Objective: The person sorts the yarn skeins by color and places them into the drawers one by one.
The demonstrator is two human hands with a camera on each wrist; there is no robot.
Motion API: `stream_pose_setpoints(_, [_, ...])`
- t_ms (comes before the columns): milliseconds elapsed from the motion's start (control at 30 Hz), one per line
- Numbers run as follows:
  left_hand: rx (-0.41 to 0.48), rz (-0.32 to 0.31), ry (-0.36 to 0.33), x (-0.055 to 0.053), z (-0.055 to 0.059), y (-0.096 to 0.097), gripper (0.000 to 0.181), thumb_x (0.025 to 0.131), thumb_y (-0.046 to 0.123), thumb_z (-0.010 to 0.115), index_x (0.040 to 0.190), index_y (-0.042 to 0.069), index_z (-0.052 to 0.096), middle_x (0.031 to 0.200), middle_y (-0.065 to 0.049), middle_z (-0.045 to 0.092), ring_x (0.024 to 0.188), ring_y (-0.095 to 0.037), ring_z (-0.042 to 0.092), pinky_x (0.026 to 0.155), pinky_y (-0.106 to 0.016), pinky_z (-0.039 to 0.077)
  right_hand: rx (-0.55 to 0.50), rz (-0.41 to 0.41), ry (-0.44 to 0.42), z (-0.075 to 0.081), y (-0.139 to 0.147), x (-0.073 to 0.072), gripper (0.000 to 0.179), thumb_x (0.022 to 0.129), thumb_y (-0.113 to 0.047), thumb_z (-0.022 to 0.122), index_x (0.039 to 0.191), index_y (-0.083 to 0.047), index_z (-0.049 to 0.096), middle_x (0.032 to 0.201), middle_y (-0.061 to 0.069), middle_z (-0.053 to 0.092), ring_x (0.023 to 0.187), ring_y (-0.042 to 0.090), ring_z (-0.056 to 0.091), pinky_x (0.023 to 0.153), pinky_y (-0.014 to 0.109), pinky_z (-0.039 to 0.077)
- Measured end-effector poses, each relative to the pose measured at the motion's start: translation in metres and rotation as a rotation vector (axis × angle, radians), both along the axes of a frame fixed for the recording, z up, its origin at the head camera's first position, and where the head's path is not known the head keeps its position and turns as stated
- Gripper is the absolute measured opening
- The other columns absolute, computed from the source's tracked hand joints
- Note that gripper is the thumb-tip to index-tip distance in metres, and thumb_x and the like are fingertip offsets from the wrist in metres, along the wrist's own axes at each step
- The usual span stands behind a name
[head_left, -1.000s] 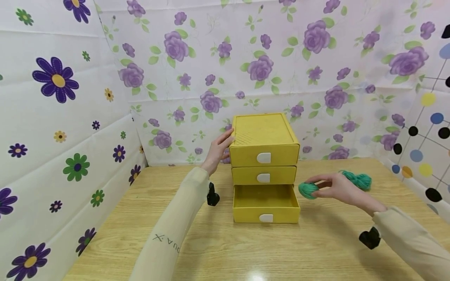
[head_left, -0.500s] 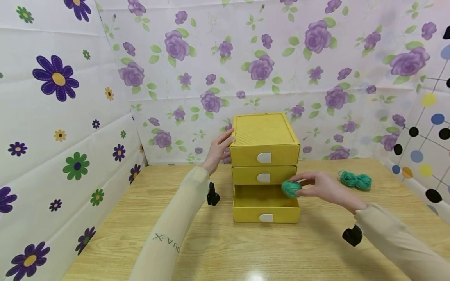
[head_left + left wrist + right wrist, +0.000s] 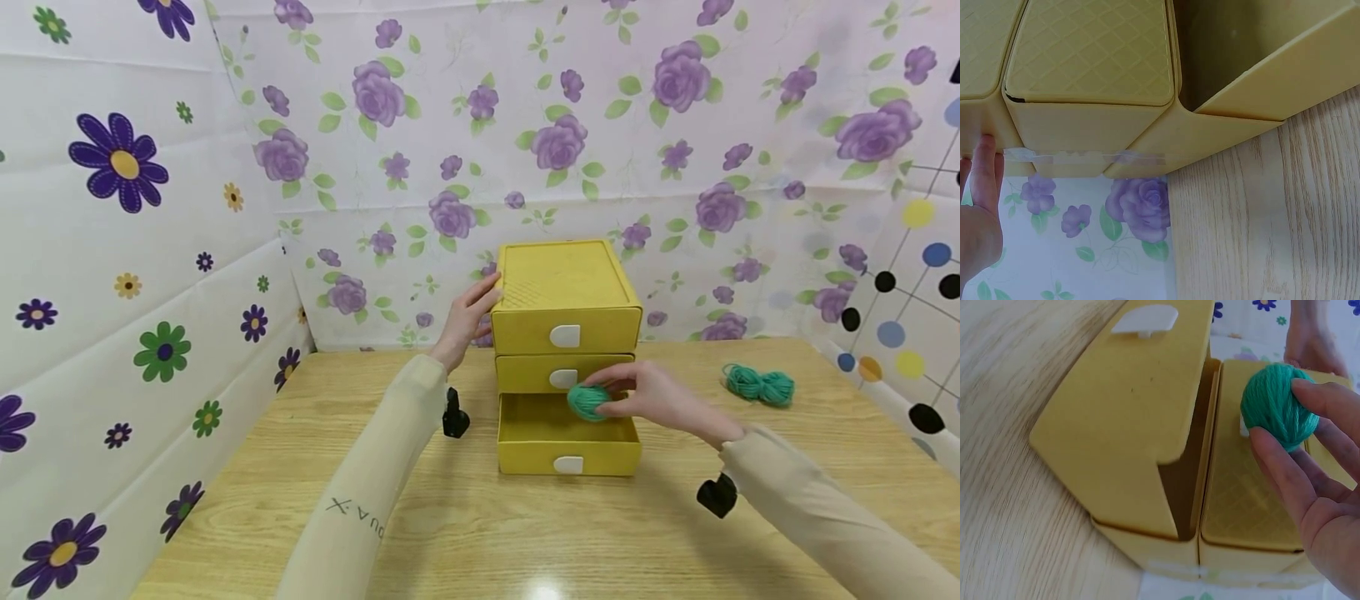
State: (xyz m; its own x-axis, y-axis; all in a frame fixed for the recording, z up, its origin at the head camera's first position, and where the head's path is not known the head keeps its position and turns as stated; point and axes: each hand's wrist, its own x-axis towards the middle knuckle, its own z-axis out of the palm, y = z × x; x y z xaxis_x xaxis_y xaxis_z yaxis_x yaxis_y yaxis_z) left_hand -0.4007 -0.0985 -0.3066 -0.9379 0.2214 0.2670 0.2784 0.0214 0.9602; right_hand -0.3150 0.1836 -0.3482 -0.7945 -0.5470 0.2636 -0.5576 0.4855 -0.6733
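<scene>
A yellow drawer unit (image 3: 566,275) with three drawers and white tabs stands on the wooden table. Its bottom drawer (image 3: 525,458) is pulled out and looks bare inside. My right hand (image 3: 652,400) pinches a ball of green yarn (image 3: 587,402) between thumb and fingers, above the open drawer and in front of the middle one. The same yarn ball (image 3: 1279,406) shows its wound strands in the right wrist view. My left hand (image 3: 461,325) rests against the upper left side of the unit; in the left wrist view its fingers (image 3: 985,169) touch the side wall.
A twisted skein of green yarn (image 3: 759,385) lies on the table (image 3: 450,525) to the right of the drawers. Flower-patterned cloth (image 3: 450,125) hangs behind, with patterned cloths on both sides. Clear tape (image 3: 1072,156) runs along the unit's side.
My right hand has carried the yarn ball leftward, from beside the unit to over the open bottom drawer. My left hand has stayed against the unit's side.
</scene>
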Motion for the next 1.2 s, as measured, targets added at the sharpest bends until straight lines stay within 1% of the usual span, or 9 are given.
stream_pose_setpoints(167, [-0.001, -0.005, -0.003, 0.000, 0.000, 0.000, 0.047, 0.092, 0.034, 0.052, 0.137, 0.024, 0.042, 0.139, 0.005, 0.035, 0.114, -0.016, 0.043, 0.087, -0.042, 0.040, -0.048, 0.059, -0.041, -0.001, -0.013, 0.000, 0.033, 0.077, -0.022, 0.073, 0.108, -0.013, 0.067, 0.100, 0.000, 0.063, 0.085, 0.016, 0.060, 0.071, 0.029, 0.048])
stream_pose_setpoints(233, [-0.003, -0.019, -0.012, 0.006, 0.005, 0.000, 0.048, 0.093, 0.032, 0.051, 0.139, 0.022, 0.041, 0.140, 0.003, 0.033, 0.116, -0.018, 0.042, 0.088, -0.043, 0.040, -0.050, 0.069, -0.049, 0.004, -0.021, 0.006, 0.031, 0.078, -0.016, 0.073, 0.108, -0.008, 0.067, 0.100, 0.004, 0.063, 0.085, 0.019, 0.060, 0.071, 0.031, 0.048])
stream_pose_setpoints(367, [-0.002, -0.032, -0.019, 0.005, 0.005, 0.000, 0.048, 0.093, 0.032, 0.051, 0.139, 0.022, 0.040, 0.141, 0.002, 0.032, 0.118, -0.020, 0.040, 0.089, -0.044, 0.038, -0.044, 0.088, -0.032, 0.003, -0.031, 0.005, 0.030, 0.078, -0.011, 0.073, 0.107, -0.005, 0.067, 0.102, 0.006, 0.063, 0.087, 0.020, 0.059, 0.073, 0.032, 0.048])
stream_pose_setpoints(467, [0.000, -0.014, -0.013, -0.002, 0.000, 0.000, 0.047, 0.092, 0.034, 0.052, 0.137, 0.025, 0.043, 0.139, 0.004, 0.035, 0.116, -0.018, 0.042, 0.088, -0.044, 0.039, -0.039, 0.093, -0.018, -0.003, -0.035, -0.002, 0.030, 0.077, -0.016, 0.074, 0.106, -0.011, 0.068, 0.101, 0.000, 0.062, 0.085, 0.016, 0.059, 0.073, 0.031, 0.048])
stream_pose_setpoints(633, [-0.003, 0.006, -0.014, -0.003, 0.000, 0.000, 0.046, 0.092, 0.033, 0.052, 0.136, 0.025, 0.044, 0.138, 0.005, 0.037, 0.114, -0.017, 0.044, 0.086, -0.043, 0.041, -0.024, 0.099, 0.013, -0.006, -0.045, -0.009, 0.029, 0.077, -0.018, 0.074, 0.105, -0.013, 0.069, 0.102, 0.000, 0.062, 0.084, 0.013, 0.059, 0.073, 0.030, 0.048])
stream_pose_setpoints(733, [0.001, -0.004, -0.028, 0.000, 0.003, 0.000, 0.045, 0.093, 0.032, 0.052, 0.137, 0.024, 0.043, 0.138, 0.003, 0.036, 0.115, -0.018, 0.043, 0.087, -0.043, 0.040, -0.023, 0.112, 0.044, -0.008, -0.052, -0.013, 0.029, 0.076, -0.017, 0.074, 0.104, -0.010, 0.069, 0.101, 0.001, 0.062, 0.084, 0.013, 0.059, 0.073, 0.031, 0.048])
stream_pose_setpoints(967, [-0.022, -0.021, -0.035, 0.020, 0.018, 0.001, 0.048, 0.095, 0.024, 0.048, 0.141, 0.015, 0.036, 0.142, -0.004, 0.031, 0.118, -0.023, 0.040, 0.088, -0.044, 0.039, -0.013, 0.124, 0.023, -0.012, -0.065, -0.018, 0.028, 0.077, -0.014, 0.074, 0.103, -0.007, 0.069, 0.098, 0.000, 0.063, 0.083, 0.014, 0.058, 0.074, 0.032, 0.048])
stream_pose_setpoints(1100, [-0.032, -0.013, -0.037, 0.023, 0.020, 0.002, 0.047, 0.095, 0.024, 0.047, 0.141, 0.015, 0.036, 0.142, -0.004, 0.031, 0.118, -0.023, 0.040, 0.088, -0.043, 0.040, 0.002, 0.115, 0.032, -0.015, -0.070, -0.019, 0.028, 0.076, -0.013, 0.074, 0.103, -0.009, 0.069, 0.093, -0.003, 0.061, 0.082, 0.012, 0.057, 0.073, 0.029, 0.047])
stream_pose_setpoints(1200, [-0.016, -0.014, -0.037, 0.020, 0.018, 0.001, 0.047, 0.095, 0.025, 0.049, 0.140, 0.017, 0.039, 0.141, -0.003, 0.032, 0.118, -0.023, 0.040, 0.088, -0.044, 0.039, 0.001, 0.121, 0.044, -0.017, -0.072, -0.020, 0.029, 0.076, -0.013, 0.075, 0.103, -0.008, 0.068, 0.092, -0.003, 0.061, 0.082, 0.014, 0.057, 0.073, 0.030, 0.047])
